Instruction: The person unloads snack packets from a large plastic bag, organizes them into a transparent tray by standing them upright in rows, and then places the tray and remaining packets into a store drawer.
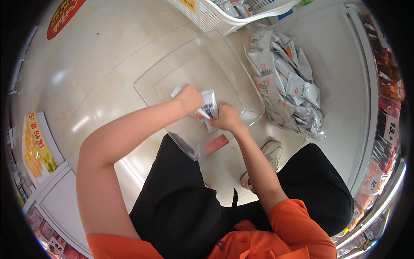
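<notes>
Both of my hands are over a clear plastic bin on the floor. My left hand is closed round small white snack packets with dark print and some orange. My right hand pinches the right side of the same packets, its fingers curled. How many packets are held I cannot tell, as my hands cover part of them. Inside the bin's near end a reddish label or card shows. Close to the bin's right side lies a large clear bag full of similar white packets.
A white slatted basket with more packets stands beyond the bin. Shelves of packaged goods line the right side, above a pale cabinet panel. At left is a white display unit with a yellow sign. My shoe is near the bin.
</notes>
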`<action>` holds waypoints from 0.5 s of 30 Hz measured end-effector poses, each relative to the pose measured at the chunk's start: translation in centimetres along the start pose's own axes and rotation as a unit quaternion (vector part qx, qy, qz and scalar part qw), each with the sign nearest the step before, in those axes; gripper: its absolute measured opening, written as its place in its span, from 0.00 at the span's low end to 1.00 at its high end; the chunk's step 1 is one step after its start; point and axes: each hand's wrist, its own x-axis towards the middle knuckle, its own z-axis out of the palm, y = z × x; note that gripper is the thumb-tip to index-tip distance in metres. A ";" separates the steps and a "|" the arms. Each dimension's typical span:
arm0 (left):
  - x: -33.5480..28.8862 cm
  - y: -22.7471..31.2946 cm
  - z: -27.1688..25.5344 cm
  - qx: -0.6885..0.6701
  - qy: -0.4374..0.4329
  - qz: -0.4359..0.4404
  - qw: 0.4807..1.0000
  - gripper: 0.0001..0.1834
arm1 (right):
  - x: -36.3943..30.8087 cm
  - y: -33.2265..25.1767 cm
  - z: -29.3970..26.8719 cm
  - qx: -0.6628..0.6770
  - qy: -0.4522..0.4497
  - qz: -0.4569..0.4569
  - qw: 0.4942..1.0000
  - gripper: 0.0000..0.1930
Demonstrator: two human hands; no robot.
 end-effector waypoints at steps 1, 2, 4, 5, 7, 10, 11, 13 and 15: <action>-0.3 1.0 0.3 -0.012 -0.030 -0.001 0.999 0.09 | -0.9 0.1 0.2 -0.009 0.002 -0.004 1.000 0.19; -0.6 1.7 0.6 -0.017 -0.053 0.001 0.998 0.07 | -1.4 0.2 0.1 -0.021 -0.018 -0.004 1.000 0.20; -1.6 2.8 1.3 0.034 0.064 0.025 0.997 0.04 | -2.2 0.4 -0.7 0.062 -0.005 0.035 0.997 0.20; -1.7 3.0 1.4 0.064 0.090 0.044 0.993 0.03 | -2.2 0.3 -1.2 0.095 0.000 0.070 0.993 0.21; -1.4 2.3 1.4 0.088 0.243 0.005 0.966 0.03 | -2.2 -0.4 -2.3 0.051 0.136 0.028 0.989 0.16; 1.3 -0.7 0.2 0.114 0.376 -0.042 0.918 0.04 | -0.4 -2.1 -3.8 0.006 0.280 -0.007 0.960 0.11; 2.3 -2.1 -0.4 0.131 0.415 -0.048 0.899 0.05 | 0.6 -2.7 -4.3 -0.003 0.310 -0.018 0.951 0.10; 3.6 -4.1 -1.0 0.140 0.469 -0.056 0.870 0.07 | 1.8 -3.4 -5.0 -0.032 0.325 -0.025 0.945 0.10; 3.9 -5.4 -1.5 0.128 0.498 -0.057 0.856 0.09 | 2.6 -3.9 -5.2 -0.074 0.299 -0.005 0.951 0.11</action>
